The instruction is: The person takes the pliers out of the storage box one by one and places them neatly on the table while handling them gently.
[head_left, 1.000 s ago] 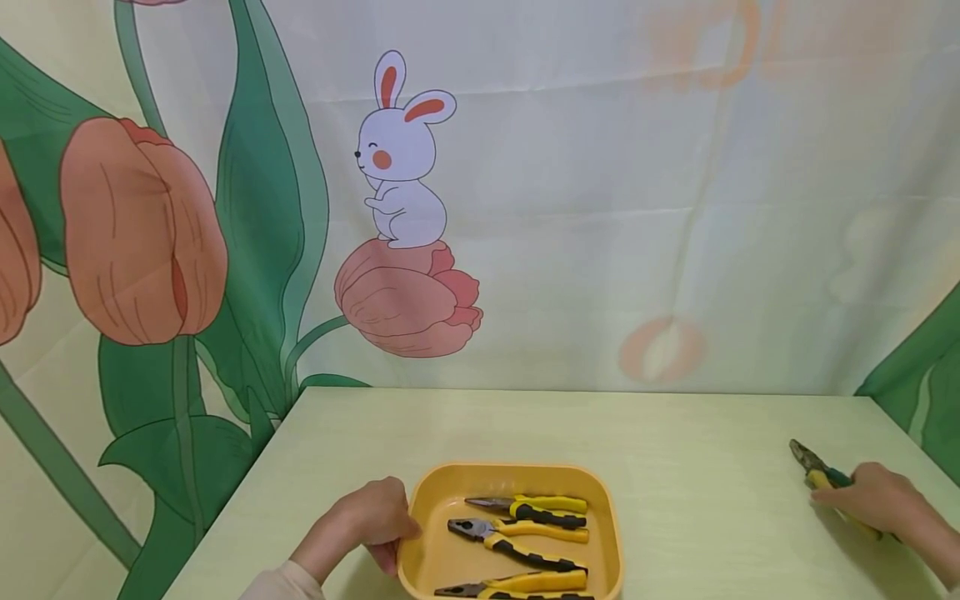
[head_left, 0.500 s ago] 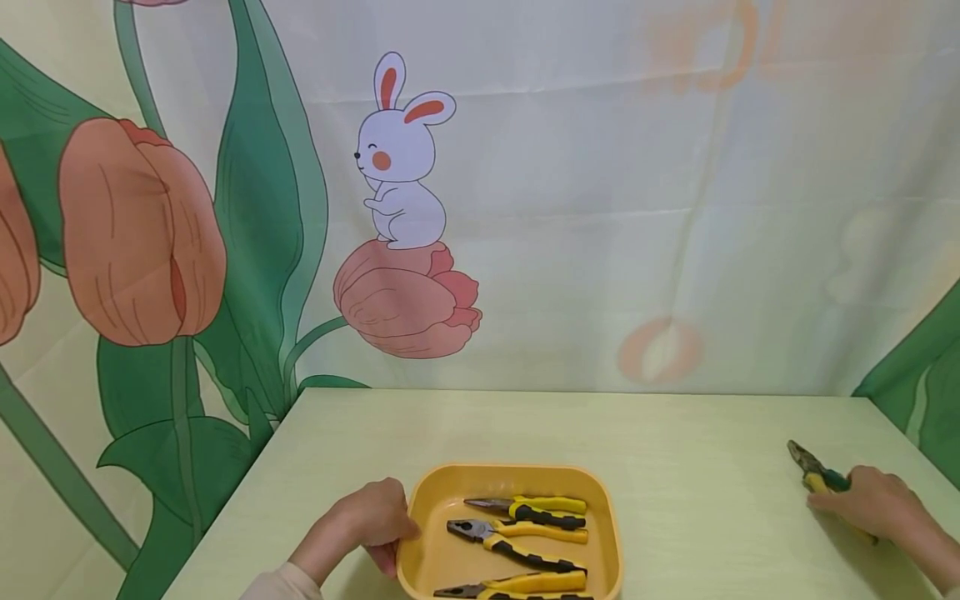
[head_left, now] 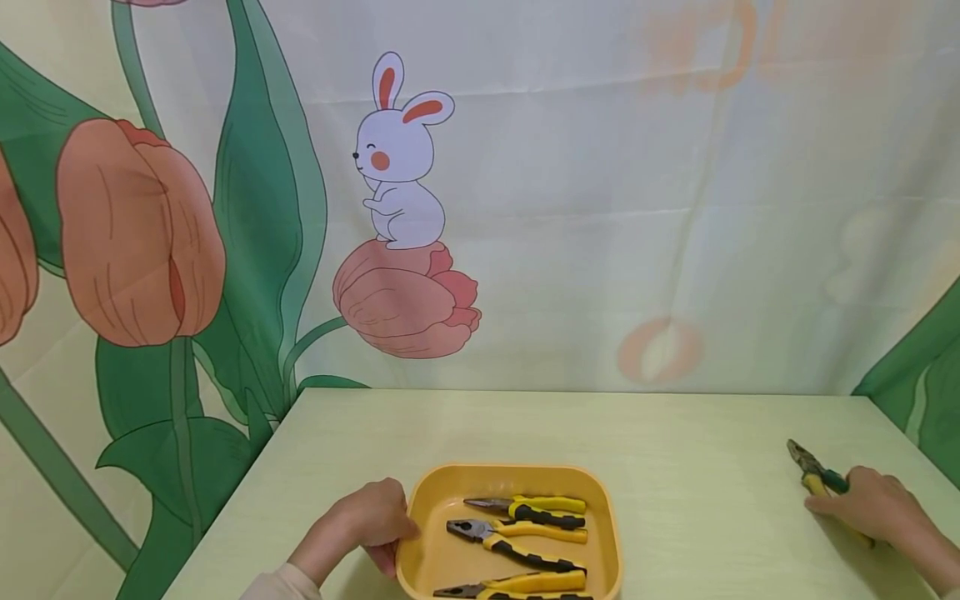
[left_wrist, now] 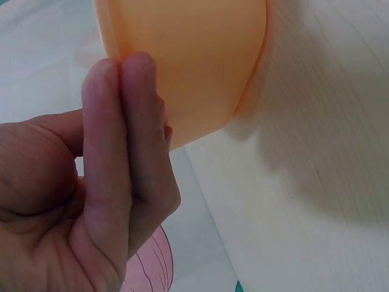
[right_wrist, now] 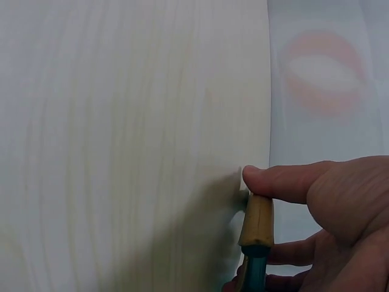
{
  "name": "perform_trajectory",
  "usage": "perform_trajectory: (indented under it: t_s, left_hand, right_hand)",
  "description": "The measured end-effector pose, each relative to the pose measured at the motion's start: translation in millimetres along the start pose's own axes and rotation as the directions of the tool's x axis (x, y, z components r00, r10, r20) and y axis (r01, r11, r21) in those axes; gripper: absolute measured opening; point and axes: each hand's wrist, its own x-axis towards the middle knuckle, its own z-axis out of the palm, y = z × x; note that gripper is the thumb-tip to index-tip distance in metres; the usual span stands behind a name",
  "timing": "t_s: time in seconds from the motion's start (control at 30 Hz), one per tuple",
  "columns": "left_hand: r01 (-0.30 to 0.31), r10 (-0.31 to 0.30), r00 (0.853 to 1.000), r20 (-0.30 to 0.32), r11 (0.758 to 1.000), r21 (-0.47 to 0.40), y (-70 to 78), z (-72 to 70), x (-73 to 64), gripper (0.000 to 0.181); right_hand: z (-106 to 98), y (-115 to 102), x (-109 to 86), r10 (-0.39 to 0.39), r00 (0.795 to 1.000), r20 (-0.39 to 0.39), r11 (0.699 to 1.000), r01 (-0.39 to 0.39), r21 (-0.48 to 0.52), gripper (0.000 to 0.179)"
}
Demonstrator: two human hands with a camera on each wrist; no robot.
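Observation:
On the left of the yellow plastic tray, my left hand grips the rim, thumb over the edge and fingers against the outer wall. Inside lie long-nose pliers, combination pliers below them, and another pair of pliers cut off by the frame's bottom, all with yellow and black handles. Far to the right, my right hand holds worn pliers with green and yellow handles, jaws pointing up and left. A handle end shows beneath the thumb in the right wrist view.
The pale wood-grain table stretches between the tray and my right hand. Behind its back edge hangs a cloth backdrop printed with tulips and a white rabbit.
My right hand and the green-and-yellow pliers have shifted very slightly left. The left hand, the tray and the pliers in it stay where they were.

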Motion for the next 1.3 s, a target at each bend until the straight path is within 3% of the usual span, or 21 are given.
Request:
perform_trajectory:
  t_s: [0.37, 1.3]
  left_hand:
    - [0.024, -0.024, 1.0, 0.012, 1.0, 0.0, -0.3, -0.8, 1.0, 0.015]
    - [0.012, -0.011, 1.0, -0.002, 1.0, 0.01, -0.4, 0.6, 1.7, 0.015]
  right_hand:
    - [-0.5, -0.1, -2.6, -0.022, 1.0, 0.003, 1.0, 0.022, -0.01, 0.087]
    - [-0.4, 1.7, -3.6, -0.018, 1.0, -0.001, 1.0, 0.018, -0.023, 0.101]
